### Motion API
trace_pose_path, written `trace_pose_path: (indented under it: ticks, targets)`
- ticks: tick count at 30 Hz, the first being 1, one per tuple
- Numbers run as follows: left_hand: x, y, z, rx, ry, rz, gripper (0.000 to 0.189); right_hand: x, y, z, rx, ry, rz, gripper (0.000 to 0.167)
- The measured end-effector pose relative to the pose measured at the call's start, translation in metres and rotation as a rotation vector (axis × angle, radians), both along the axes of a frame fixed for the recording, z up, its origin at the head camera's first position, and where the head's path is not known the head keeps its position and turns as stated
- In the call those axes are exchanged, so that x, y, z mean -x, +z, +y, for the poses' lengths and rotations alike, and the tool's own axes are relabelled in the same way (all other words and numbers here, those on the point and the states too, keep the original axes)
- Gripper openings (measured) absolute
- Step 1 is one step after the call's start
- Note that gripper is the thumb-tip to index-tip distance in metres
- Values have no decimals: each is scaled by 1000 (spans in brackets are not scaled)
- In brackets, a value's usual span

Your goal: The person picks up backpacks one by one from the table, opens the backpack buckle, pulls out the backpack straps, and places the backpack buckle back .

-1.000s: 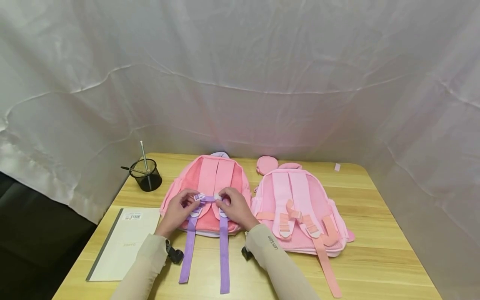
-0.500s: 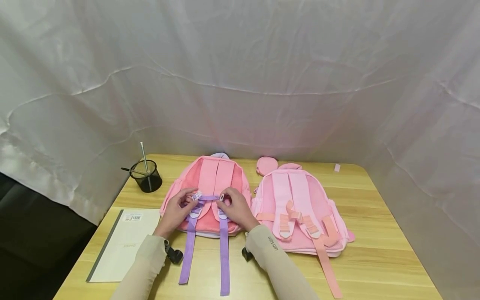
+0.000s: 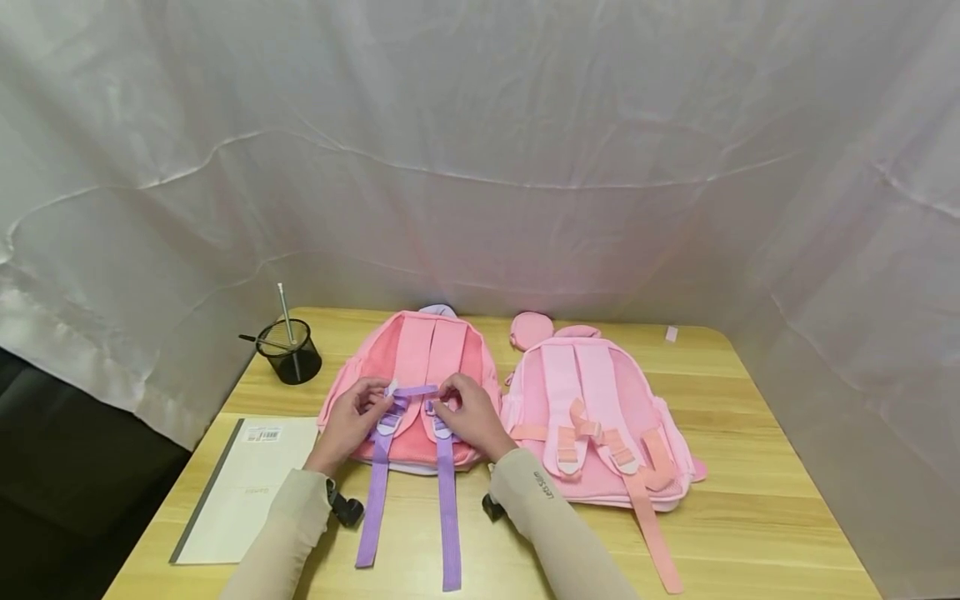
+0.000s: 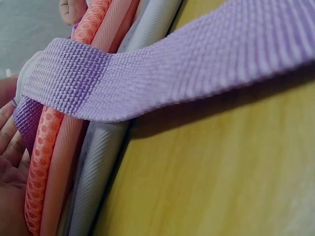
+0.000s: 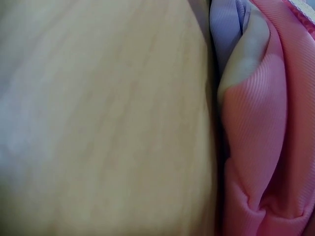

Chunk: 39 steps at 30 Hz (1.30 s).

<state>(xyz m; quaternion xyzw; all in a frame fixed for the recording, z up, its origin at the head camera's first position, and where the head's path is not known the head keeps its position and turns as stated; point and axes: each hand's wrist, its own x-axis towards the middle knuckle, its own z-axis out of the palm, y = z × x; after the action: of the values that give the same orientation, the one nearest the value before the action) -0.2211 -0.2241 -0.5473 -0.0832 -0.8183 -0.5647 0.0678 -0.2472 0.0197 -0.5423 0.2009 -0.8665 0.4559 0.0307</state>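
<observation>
Purple webbing forms the narrow cross strap (image 3: 416,391), which spans the back of the coral-pink backpack (image 3: 378,358), between the two hands. The left hand (image 3: 351,423) pinches the white clip (image 3: 392,388) at one end; the right hand (image 3: 476,419) appears to pinch the opposite end, though its exact finger contact is too small to tell. The span between the grips runs nearly straight, on the far side of the shoulder-strap buckles (image 3: 387,427). Judged by its weave, the webbing should be light, pliable and hard to damage — it will fold or twist rather than transmit a push. Take hold near the ends: the clip, probably rigid and smooth, suits a thumb-and-finger pinch. The purple tails (image 3: 448,517) extend from the backpack over the table (image 3: 750,483) — well apart from both sets of fingertips
</observation>
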Motion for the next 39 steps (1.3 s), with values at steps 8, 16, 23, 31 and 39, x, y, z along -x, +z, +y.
trace_pose_path:
  ticks: [8, 16, 23, 31, 39]
  targets:
    - [0, 0, 0, -52, -10, -16, 30, 3, -1, -1, -8, 3, 9, 14]
    - [-1, -1, 0, -90, -31, -3, 32, 4, 14, -6, 84, -43, 75, 19]
    - [1, -3, -2, -101, -78, 9, 31, 5, 22, -20, -2, -20, 208, 33]
    - [2, -8, -3, -94, -100, 15, 30, 3, 19, -29, -107, 94, 132, 23]
    - [-1, 1, 0, -38, -75, -5, 28, 4, 17, -30, -8, 65, 43, 13]
